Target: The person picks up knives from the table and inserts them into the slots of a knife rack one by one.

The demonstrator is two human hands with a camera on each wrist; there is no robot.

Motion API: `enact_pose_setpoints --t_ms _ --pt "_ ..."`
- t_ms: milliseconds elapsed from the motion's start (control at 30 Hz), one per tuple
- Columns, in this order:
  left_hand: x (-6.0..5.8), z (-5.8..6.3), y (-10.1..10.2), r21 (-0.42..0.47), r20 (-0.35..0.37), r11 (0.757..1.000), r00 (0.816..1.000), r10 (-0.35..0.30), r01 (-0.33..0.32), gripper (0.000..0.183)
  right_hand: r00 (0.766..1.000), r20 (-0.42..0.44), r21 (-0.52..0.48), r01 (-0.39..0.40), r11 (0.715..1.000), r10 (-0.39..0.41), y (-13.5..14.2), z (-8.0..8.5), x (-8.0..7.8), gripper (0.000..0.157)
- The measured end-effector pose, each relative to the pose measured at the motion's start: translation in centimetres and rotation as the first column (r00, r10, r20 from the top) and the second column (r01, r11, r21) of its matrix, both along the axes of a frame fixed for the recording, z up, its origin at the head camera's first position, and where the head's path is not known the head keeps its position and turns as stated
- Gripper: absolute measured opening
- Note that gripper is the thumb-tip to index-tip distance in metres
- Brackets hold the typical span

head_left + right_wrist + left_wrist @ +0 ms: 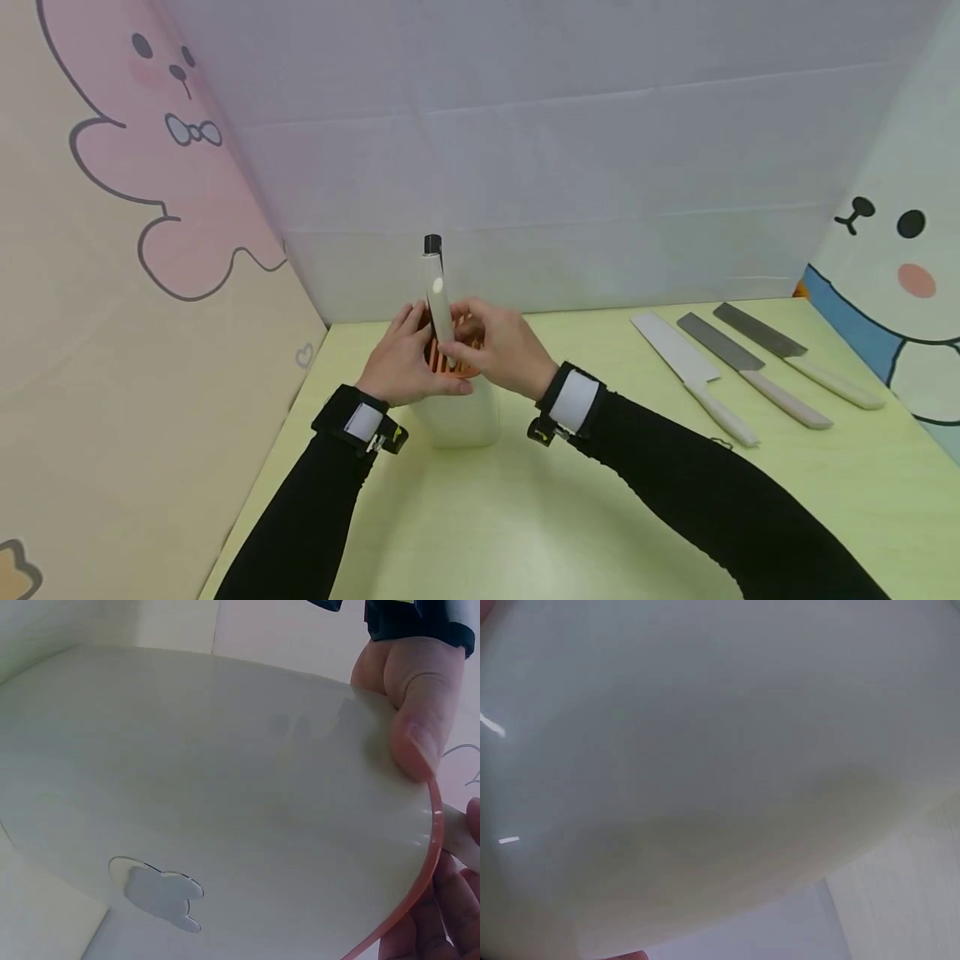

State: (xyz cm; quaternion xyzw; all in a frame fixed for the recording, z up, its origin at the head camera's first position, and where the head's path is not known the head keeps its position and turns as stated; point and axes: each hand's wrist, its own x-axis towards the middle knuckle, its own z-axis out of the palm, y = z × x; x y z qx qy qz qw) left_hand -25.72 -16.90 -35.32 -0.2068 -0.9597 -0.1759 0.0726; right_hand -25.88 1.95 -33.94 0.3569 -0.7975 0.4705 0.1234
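A white knife holder (461, 417) with an orange slotted top (444, 360) stands on the table near the back wall. My left hand (408, 358) grips its top edge from the left; in the right wrist view its thumb (409, 712) presses on the holder (210, 795) by the orange rim (420, 885). My right hand (480, 346) pinches the white handle of a knife (438, 296) that stands upright, black end cap up, with its blade down in the slots. The left wrist view is filled by the holder's white wall (705, 765).
Three knives with pale handles lie side by side on the yellow-green table (525, 517) at the right: a white-bladed one (693, 375) and two grey-bladed ones (750, 371) (795, 354). Cartoon-printed panels wall in the left, back and right sides.
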Motion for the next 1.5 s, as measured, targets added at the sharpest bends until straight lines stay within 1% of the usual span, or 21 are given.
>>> enact_pose_setpoints --t_ms 200,467,567,800,967,1067,1200,1300,1400,1500 --pt "-0.1 -0.1 0.0 -0.003 -0.001 1.000 1.000 0.001 -0.001 0.111 1.000 0.002 -0.019 -0.002 1.000 0.002 0.0 -0.6 -0.1 0.035" --pt "-0.2 -0.3 -0.2 -0.014 -0.019 1.000 1.000 -0.002 0.002 0.117 0.998 -0.021 0.027 0.065 0.998 -0.064 0.1 -1.5 0.0 0.031" --pt "-0.3 -0.4 -0.2 -0.013 -0.027 1.000 1.000 -0.003 0.002 0.117 0.996 -0.045 0.049 0.085 0.995 -0.082 0.4 -2.1 0.1 0.031" --pt "-0.2 -0.2 -0.1 -0.009 0.004 1.000 1.000 0.014 -0.014 0.117 0.991 -0.096 0.039 0.101 0.994 -0.097 0.8 -3.6 0.6 0.041" --pt "-0.2 -0.3 -0.3 -0.008 0.002 1.000 1.000 0.016 -0.016 0.118 0.988 -0.127 0.023 0.095 0.995 -0.092 0.8 -4.5 1.0 0.046" --pt "-0.3 -0.5 -0.5 -0.005 -0.009 1.000 1.000 0.012 -0.012 0.117 0.992 -0.110 0.002 0.070 0.998 -0.069 0.8 -5.0 1.1 0.045" --pt "-0.5 -0.6 -0.7 -0.006 -0.006 1.000 1.000 0.015 -0.015 0.116 0.998 -0.052 -0.035 0.026 0.999 -0.028 0.9 -5.3 1.3 0.044" --pt "-0.5 -0.5 -0.7 -0.015 -0.006 1.000 1.000 0.010 -0.010 0.118 0.999 -0.038 -0.033 0.020 0.999 -0.022 1.4 -5.4 1.7 0.047" --pt "-0.4 -0.3 -0.6 -0.009 -0.006 1.000 1.000 -0.007 0.006 0.119 0.998 -0.044 0.006 0.044 0.999 -0.044 2.7 -5.6 2.2 0.053" --pt "-0.2 -0.1 -0.4 -0.003 0.005 1.000 1.000 -0.009 0.009 0.121 0.995 -0.019 0.057 0.097 0.994 -0.096 4.9 -6.2 2.5 0.058"
